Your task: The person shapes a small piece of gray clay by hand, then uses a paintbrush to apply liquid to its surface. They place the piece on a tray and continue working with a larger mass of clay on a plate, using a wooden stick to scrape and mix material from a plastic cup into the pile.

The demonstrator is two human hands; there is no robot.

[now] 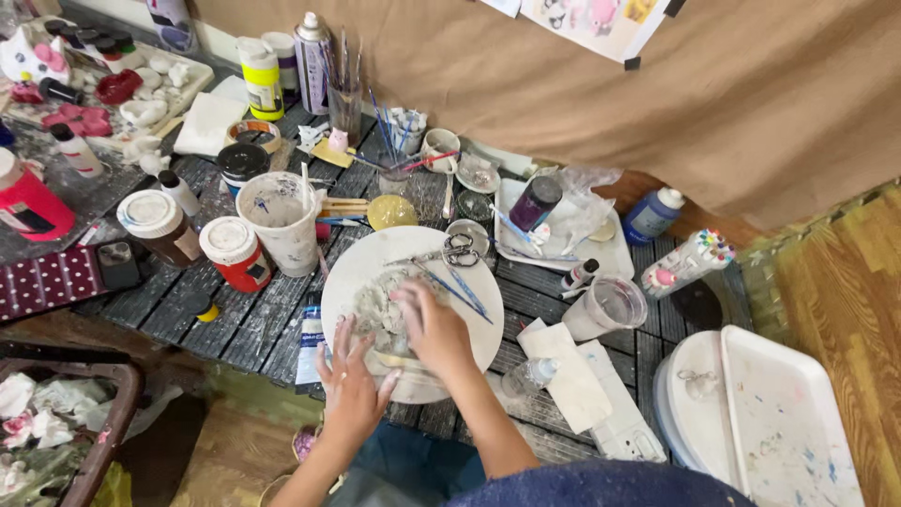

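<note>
Grey lumpy clay piece [380, 314] on round white board [479, 347] at the table's near edge, right hand [434, 324] pressed down on it, left hand [352, 380] flat, fingers spread, steadying.

Left hand [352, 380]: flat, palm down, fingers spread forward.
Right hand [434, 329]: palm down, fingers curled and pressing.
Forearms: bare, angled inward, close together.

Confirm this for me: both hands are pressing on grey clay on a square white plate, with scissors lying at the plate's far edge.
Not quite. The head view shows the plate is round, not square. The rest holds: the left hand and right hand press on the grey clay on that white plate, and the scissors lie at its far edge.
</note>
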